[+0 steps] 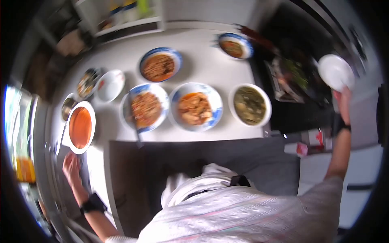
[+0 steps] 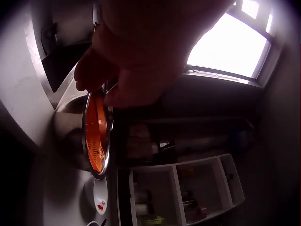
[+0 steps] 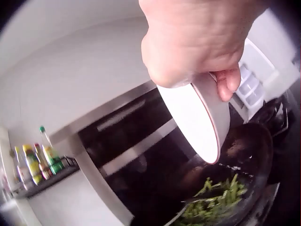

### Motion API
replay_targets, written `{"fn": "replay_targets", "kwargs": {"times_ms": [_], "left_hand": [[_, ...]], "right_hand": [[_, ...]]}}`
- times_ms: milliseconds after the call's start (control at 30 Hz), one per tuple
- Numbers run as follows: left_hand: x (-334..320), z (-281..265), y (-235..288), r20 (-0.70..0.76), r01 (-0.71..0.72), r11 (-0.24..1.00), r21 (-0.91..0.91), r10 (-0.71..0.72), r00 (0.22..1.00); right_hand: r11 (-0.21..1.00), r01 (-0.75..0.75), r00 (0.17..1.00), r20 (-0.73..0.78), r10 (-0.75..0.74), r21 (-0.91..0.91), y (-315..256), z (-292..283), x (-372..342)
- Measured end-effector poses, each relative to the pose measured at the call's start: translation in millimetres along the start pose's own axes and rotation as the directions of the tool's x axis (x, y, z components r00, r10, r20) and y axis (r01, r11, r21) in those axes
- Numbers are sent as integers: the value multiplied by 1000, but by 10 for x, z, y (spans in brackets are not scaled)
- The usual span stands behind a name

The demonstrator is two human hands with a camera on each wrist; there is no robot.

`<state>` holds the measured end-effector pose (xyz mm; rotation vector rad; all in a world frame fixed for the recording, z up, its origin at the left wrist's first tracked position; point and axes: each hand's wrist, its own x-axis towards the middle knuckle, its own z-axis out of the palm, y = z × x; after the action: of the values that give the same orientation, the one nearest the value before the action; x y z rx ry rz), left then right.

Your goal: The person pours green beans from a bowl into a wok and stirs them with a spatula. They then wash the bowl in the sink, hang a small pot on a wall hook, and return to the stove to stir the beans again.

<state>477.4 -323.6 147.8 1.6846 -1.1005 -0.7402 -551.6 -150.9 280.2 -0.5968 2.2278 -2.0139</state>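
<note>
In the head view my right hand [image 1: 344,101] grips a white dish [image 1: 335,73] at the far right. The right wrist view shows the dish [image 3: 193,120] tipped on its side above a dark wok [image 3: 256,146] holding green vegetables [image 3: 214,205]; curled fingers [image 3: 228,84] lie against its outside. At the left, my left hand [image 1: 73,170] is beside the near rim of a white-rimmed bowl with an orange inside [image 1: 80,127]. In the left wrist view the fingers overlap the rim of the orange strainer [image 2: 96,134]; whether they grip it is unclear.
Bowls of food, including one of dark greens [image 1: 250,105] and one of reddish meat [image 1: 195,108], stand on the white counter [image 1: 194,44]. A dark utensil lies across another bowl [image 1: 146,106]. Seasoning bottles [image 3: 33,162] stand on a shelf.
</note>
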Motion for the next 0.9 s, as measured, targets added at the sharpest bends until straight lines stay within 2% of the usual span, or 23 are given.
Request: {"fn": "replay_targets", "kwargs": {"times_ms": [33,67,133,200,233,267,333,400,500,567,600,667,733,800,900], "left_hand": [[153,-134,-78,44,-34,992,119,29,999],[416,-263,-324,-11,-138,950,279,147,989],[538,-204,-164,-73,-162,738,656,275,959],[733,-205,-106,-53,-151,578,802,321,946],[852,-186,-74,9,-193,517,834,337,941],[948,-177,-44,66,-227,451,863,345,936],[1032,-162,-8,135,-290,525,800,314,940],[1192,-205,-93,118,-277,544,792,309,944],[1402,-281,-113,107,-255,600,758,271,957],[1517,-341,-129,71,-237,694,679,260,963],[1538,-365,-141,65,-219,616,757,263,963],[1633,-444,-178,104,-119,498,859,59,993],[1655,-493,-235,146,-104,542,834,-35,989],[1613,-497,-265,79,-46,564,824,-34,996],[1390,-521,-213,-68,62,558,827,-11,998]], "right_hand": [[994,-25,993,115,37,-102,-148,-56,-207],[991,-115,987,120,107,64,-232,18,-262],[979,-150,983,131,132,137,-527,323,-722],[968,-152,971,213,109,198,-812,734,-1297],[953,-169,955,280,95,251,-940,965,-1609],[953,-176,947,306,96,248,-1055,1242,-1958],[904,-305,935,276,224,300,-1191,1838,-2537],[895,-391,838,486,249,217,-988,2197,-2768],[841,-539,727,536,429,58,-761,2875,-3215],[821,-570,657,591,467,-16,-462,3182,-3238],[820,-570,636,604,480,-51,-309,3315,-3197],[804,-587,609,603,514,-93,-69,3541,-3112],[794,-588,603,570,557,-153,161,3699,-3021],[792,-584,598,567,567,-178,336,3797,-2925],[770,-592,531,603,596,-240,506,3899,-2778]]}}
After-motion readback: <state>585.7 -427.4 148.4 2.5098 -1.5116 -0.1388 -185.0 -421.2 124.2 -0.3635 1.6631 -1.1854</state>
